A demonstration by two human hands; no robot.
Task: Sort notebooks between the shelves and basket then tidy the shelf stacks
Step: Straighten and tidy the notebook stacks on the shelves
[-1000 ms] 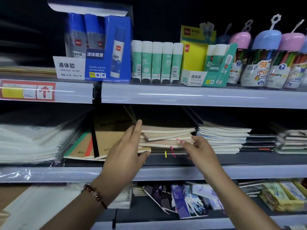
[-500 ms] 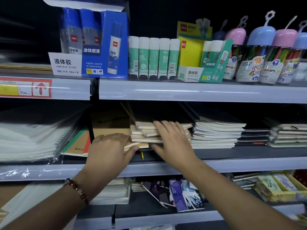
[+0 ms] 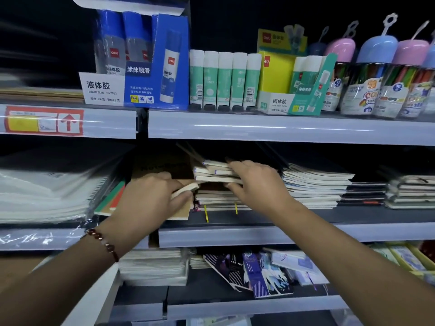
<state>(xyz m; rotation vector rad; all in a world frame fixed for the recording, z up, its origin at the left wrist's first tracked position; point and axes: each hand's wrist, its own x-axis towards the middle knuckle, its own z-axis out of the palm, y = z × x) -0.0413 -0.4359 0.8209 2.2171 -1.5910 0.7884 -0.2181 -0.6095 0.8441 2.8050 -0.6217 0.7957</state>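
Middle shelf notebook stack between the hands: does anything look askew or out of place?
Yes. The top few cream-edged notebooks are fanned and offset from the squarer pile beneath. The left hand pinches one thin notebook angled out sideways; the right hand grips the top ones.

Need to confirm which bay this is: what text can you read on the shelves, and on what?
"液体胶 LIQUID GLUE No.7302": white card on the liquid glue box.
"涂抹顺滑": blue glue box.
"deli": glue bottle.
"固体胶": glue stick tray.
"FOR YOU": dark notebook, lower shelf.
Price label: red arrow only; print blurred.
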